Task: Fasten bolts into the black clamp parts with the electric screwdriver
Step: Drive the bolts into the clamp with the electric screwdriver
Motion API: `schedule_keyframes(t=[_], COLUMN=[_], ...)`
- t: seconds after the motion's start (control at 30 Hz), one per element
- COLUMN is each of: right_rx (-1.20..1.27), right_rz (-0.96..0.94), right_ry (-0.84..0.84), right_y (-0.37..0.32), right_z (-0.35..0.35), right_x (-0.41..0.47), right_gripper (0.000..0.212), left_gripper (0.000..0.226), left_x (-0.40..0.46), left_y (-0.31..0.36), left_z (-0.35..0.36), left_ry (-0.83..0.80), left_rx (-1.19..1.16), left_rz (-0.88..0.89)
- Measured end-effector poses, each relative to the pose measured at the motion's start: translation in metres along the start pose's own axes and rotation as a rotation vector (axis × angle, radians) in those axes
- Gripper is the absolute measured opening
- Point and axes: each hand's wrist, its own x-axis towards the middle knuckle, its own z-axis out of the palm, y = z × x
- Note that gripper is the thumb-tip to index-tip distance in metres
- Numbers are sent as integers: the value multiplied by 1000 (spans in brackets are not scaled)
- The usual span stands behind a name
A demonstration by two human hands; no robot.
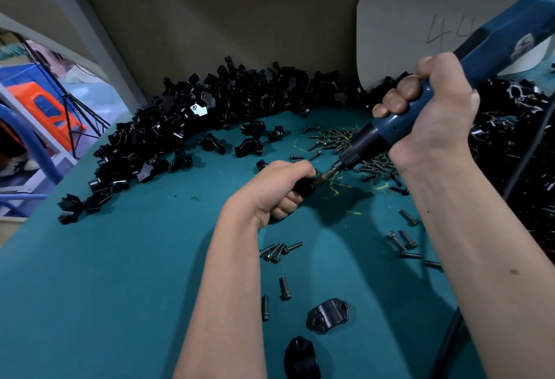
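Both forearms are bare, no sleeves, gloves or jewellery visible.

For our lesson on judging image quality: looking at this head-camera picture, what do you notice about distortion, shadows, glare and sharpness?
Head view: wide-angle bending curves the green table edge and the wall; both forearms cast soft dark shadows on the table; small glints sparkle on the pile of black clamp parts; the electric screwdriver looks slightly soft at its upper end; loose bolts look sharp.

Dim, even overhead light leaves soft shadows of both forearms on the teal counter (120, 288), with small glints on the black clamp parts (186, 120). Wide-angle distortion bends the frame edges; the brighter upper left looks slightly blurred.
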Motion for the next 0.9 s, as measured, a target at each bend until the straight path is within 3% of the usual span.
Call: schedule_keyframes(t=[0.9], right_rx=[97], right_rz=[96], right_ry=[67], right_y=[5], right_z=[-8], right_x=[-1], right_gripper=[28], left_gripper=[33], left_x=[1], left_y=[-1], left_z=[-5], left_ry=[-30], left_rx=[-93], left_rz=[-47])
